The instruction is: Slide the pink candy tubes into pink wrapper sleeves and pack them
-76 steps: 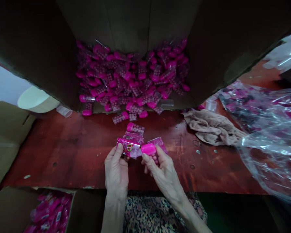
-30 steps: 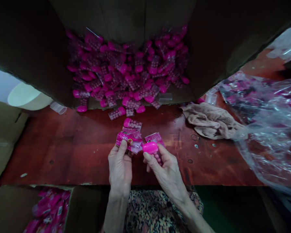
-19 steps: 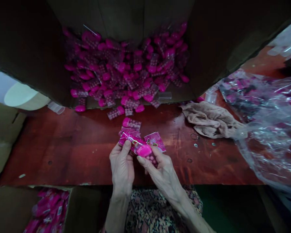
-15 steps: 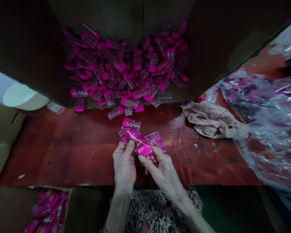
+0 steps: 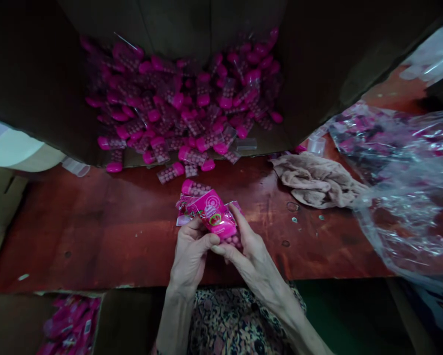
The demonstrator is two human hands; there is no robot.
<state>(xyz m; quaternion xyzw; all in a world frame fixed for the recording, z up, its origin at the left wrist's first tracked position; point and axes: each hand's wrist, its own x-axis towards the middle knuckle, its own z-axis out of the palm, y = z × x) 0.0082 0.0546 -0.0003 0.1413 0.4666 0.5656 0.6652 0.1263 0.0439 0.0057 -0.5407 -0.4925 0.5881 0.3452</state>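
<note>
Between my hands is a small clear candy bottle full of round pink candies. A shiny pink printed sleeve covers its cap end. My left hand is closed on the sleeve's lower left side, thumb pressed in front. Around the bottle's right side my right hand is closed, its thumb tip almost meeting the left thumb. Just beyond, another candy bottle lies on the red table, touching or close to more printed sleeves that are partly covered by the held one.
A large open cardboard box stands ahead, heaped with pink-capped candy bottles, some spilling onto the table. A crumpled cloth and a clear plastic bag lie right. At lower left, a box holds pink packages.
The sleeve has turned so its printed front faces up more fully, and it covers the cap. My left thumb has slid down and right toward my right thumb. The view has shifted slightly.
</note>
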